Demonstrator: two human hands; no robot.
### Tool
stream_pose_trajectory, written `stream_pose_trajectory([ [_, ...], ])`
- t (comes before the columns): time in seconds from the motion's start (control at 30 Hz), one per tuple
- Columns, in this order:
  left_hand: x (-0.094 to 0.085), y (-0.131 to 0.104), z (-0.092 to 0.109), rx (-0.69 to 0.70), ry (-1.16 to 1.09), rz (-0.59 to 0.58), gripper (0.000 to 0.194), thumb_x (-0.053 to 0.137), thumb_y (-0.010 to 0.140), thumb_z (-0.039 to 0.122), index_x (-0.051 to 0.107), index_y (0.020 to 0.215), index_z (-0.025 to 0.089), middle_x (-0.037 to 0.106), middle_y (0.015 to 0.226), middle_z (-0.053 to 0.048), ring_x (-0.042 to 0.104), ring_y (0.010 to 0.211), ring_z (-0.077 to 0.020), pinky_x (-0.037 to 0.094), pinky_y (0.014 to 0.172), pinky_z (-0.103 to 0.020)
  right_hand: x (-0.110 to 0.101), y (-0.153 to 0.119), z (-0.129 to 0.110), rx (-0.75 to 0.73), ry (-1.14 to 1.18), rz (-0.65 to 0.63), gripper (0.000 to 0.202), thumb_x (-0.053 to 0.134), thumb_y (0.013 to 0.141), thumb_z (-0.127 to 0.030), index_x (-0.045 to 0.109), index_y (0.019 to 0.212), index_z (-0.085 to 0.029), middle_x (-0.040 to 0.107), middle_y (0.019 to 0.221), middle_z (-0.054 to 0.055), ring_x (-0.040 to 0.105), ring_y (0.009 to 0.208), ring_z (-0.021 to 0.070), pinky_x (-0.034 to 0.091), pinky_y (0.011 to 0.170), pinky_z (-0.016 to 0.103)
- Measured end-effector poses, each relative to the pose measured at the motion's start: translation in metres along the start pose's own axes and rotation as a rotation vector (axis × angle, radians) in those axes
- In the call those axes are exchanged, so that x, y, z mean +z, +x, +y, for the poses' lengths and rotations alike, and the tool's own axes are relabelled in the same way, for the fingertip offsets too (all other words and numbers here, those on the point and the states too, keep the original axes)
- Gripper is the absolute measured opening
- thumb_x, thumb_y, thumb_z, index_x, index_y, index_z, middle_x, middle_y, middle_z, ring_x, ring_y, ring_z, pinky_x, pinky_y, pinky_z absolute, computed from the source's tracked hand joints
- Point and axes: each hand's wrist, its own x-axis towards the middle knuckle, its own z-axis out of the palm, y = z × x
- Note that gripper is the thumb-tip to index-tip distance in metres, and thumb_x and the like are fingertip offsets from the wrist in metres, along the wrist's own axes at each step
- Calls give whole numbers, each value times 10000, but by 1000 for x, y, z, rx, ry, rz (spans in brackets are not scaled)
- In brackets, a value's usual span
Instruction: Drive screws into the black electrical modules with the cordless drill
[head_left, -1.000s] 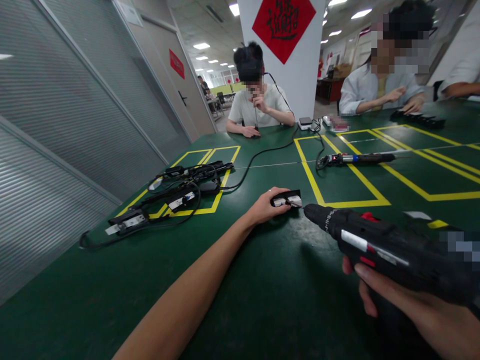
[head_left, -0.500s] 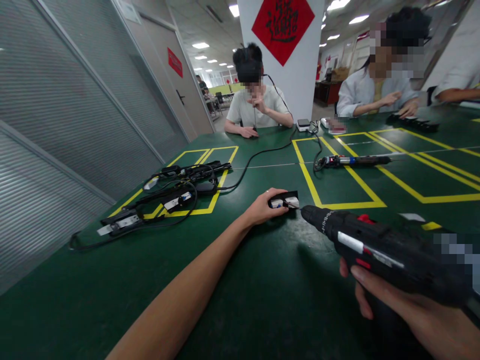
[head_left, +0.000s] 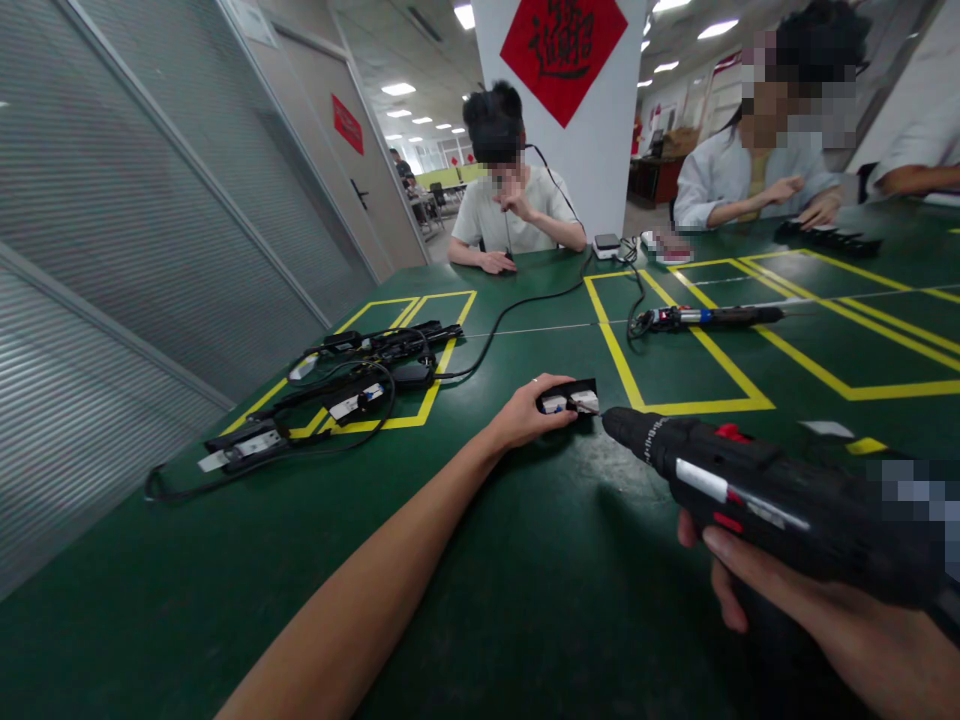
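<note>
My left hand (head_left: 529,412) grips a small black part with white pieces (head_left: 584,401) on the green table (head_left: 517,540), near the middle of the view. Its fingers and thumb close round the part's left end. In my right hand (head_left: 817,610), at the lower right, is a black power drill (head_left: 765,490) with red switches. The drill points left, its tip close to the right end of the part. Whether the bit touches the part cannot be made out.
Black power strips and cables (head_left: 360,390) lie at the left inside yellow tape. A pen-like tool (head_left: 712,317) with a cord lies beyond the drill. A scale-like device (head_left: 606,247) stands at the back. Two people (head_left: 517,205) sit across the table; another's arm shows at far right.
Both hands, the part and the drill hold almost the same places. The view has shifted very slightly.
</note>
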Motion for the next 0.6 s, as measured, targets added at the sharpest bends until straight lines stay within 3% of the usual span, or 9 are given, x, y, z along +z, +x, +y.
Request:
stream_pose_trajectory([
  [0.07,0,0,1,-7,-1,1,509,646,761,354,530,1238,220,570,1206,-77,551,1094,-220,421,986,-384,0,-1,1,8,1,-3,438,470,821,-636,745,837,-296,701,775,26,657,927,250,449,976,382],
  [0.23,0,0,2,-19,-9,-2,485,626,778,362,531,1235,230,564,1223,-72,545,1109,-222,421,987,-396,0,0,3,12,-20,-14,505,455,829,-628,650,538,-265,734,799,21,685,849,245,485,937,402],
  [0.33,1,0,1,-16,-12,2,482,624,783,373,530,1235,236,566,1216,-69,548,1099,-220,422,985,-396,-1,1,3,8,-1,-14,505,459,835,-617,654,532,-263,727,724,21,697,770,233,495,926,404],
  [0.5,0,0,0,-10,-14,-1,476,622,788,389,536,1229,230,566,1216,-74,541,1110,-223,420,987,-388,-1,0,2,8,6,-12,484,474,826,-623,677,575,-263,722,787,30,664,931,253,460,965,395],
  [0.6,0,0,0,-16,-5,0,481,621,788,385,530,1235,232,568,1211,-72,553,1084,-218,427,975,-389,0,-2,1,-8,-31,10,500,465,827,-627,657,552,-256,724,782,34,680,875,249,483,936,399],
])
